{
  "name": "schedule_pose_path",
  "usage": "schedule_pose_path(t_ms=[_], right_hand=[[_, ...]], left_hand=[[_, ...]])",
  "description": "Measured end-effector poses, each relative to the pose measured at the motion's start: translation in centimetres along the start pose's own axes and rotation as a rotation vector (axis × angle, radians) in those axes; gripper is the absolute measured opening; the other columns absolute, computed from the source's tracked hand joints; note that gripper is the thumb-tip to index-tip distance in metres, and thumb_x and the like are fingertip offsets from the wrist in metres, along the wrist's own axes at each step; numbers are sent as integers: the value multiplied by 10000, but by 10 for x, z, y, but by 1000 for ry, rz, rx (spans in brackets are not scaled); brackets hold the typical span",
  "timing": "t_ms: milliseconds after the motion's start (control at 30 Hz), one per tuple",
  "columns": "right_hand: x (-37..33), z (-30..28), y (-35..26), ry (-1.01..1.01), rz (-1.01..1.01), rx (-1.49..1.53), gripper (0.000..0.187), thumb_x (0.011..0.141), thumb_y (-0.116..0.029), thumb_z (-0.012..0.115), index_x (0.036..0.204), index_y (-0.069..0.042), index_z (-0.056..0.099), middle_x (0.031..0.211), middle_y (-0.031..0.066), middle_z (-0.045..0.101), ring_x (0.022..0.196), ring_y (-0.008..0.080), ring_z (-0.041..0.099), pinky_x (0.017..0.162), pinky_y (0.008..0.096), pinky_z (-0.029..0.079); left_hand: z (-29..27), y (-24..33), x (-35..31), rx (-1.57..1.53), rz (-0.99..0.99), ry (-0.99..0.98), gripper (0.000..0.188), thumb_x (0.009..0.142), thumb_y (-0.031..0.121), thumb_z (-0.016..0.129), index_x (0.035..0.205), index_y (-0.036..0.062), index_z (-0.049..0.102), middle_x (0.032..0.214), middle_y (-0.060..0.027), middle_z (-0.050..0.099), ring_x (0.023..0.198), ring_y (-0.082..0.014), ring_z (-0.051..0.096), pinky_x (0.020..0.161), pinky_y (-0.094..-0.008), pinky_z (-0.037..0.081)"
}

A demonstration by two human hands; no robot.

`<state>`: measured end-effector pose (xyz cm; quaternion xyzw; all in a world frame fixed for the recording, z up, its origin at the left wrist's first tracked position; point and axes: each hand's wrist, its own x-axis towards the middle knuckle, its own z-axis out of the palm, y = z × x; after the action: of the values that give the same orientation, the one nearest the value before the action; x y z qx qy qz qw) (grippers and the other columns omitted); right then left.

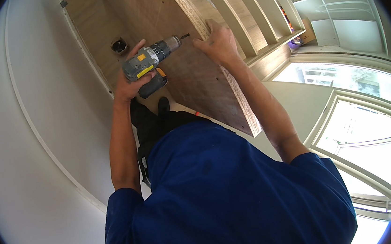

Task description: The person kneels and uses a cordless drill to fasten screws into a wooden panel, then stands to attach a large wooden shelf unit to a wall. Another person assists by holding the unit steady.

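A grey cordless drill with yellow marks is held in my left hand, fingers wrapped round its handle. The drill's bit points right, toward the brown face of a large wooden board. Whether the tip touches the board I cannot tell. My right hand grips the board's pale, layered edge, thumb on the brown face and fingers over the edge. A few small dark holes show in that face.
A white wall runs along my left. Beyond the board stands a cream slatted wooden frame. White shelves are at the far right, above bright windows. Near the drill, a dark square opening shows in the wood-coloured surface.
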<state>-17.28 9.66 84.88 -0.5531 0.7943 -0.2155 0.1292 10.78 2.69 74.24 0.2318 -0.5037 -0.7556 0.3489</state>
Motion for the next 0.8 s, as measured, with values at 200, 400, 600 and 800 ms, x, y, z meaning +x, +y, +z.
schedule_pose_path(t_ms=[200,400,600,800], right_hand=[[1,-7,0,-60,72,2,594,775,-348,844,1206,32,692,983,255,745,959,392,740,886,468,557],[-8,-32,25,-297,30,433,995,775,-473,863,1545,35,489,1355,313,669,1286,391,654,1099,454,493],[-9,-22,53,-641,248,1106,952,1015,-800,370,1708,-156,257,1728,168,314,1618,317,230,1316,452,202],[7,27,95,-678,138,914,842,1019,-816,150,1683,-325,315,1756,64,273,1626,329,223,1340,472,186]], left_hand=[[-2,-7,-9,-33,-43,68,950,761,-63,796,1627,53,423,1256,-35,673,1102,-146,670,983,-326,562],[-12,-10,-42,38,-191,244,998,711,-25,811,1622,23,406,1263,-107,692,1122,-214,693,955,-379,594],[-30,-14,-69,85,-316,356,987,708,-41,776,1616,17,393,1238,-143,716,1086,-238,712,905,-381,603],[-21,10,-76,212,-491,438,662,774,-48,714,1413,31,562,1202,-156,729,882,-215,714,804,-366,599]])
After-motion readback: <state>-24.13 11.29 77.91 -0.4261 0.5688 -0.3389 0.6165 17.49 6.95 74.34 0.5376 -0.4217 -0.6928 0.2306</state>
